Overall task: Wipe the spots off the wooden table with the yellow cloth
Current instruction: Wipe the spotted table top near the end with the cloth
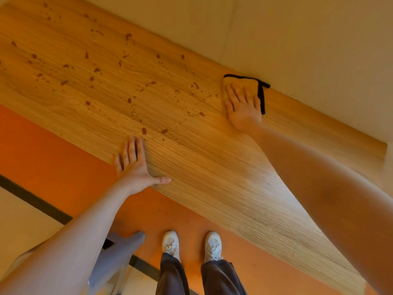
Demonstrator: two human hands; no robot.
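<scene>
Head view looks steeply down over a long wooden surface (191,167) that runs beside a pale wall (297,50). Right hand (242,107) is stretched far out, fingers straight and spread, palm pressing flat on the yellow cloth (253,81). That cloth, edged in black, lies at the far side of the surface, right up against the wall, and most of it is hidden under the hand. Left hand (134,165) is planted on the near edge of the surface, fingers straight and close together, thumb splayed out to the side, holding nothing. The two hands are well apart. Brown spots (127,81) are scattered across the wood to the left of the cloth, many of them, some as blobs and some as smears; one sits just beyond the left fingertips. The stretch of wood near the right forearm shows plain grain. Below, white shoes (191,243) and dark trousers (202,277) stand on an orange floor (53,156).
</scene>
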